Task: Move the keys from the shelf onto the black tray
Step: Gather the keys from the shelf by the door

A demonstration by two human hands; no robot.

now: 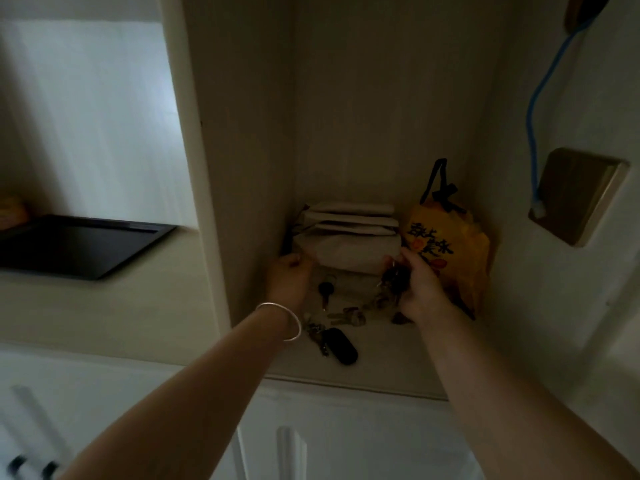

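Observation:
Several keys lie on the dim shelf [381, 362] inside a cream niche. A black car fob with a key ring [339, 345] lies nearest the front. A black-headed key [325, 292] and small loose keys [349, 316] lie further back. My right hand [420, 289] is closed on a dark bunch of keys [394, 279], lifted slightly off the shelf. My left hand [289, 277], with a silver bangle on the wrist, rests curled at the left beside a stack of folded paper bags; whether it holds anything is hidden. The black tray [69, 247] sits on the counter to the left.
Folded beige paper bags [346, 237] fill the back of the niche. A yellow printed plastic bag [450, 251] stands at the right. A partition wall [197, 168] separates the niche from the tray. A blue cable [540, 98] hangs down to a wall plate [578, 195].

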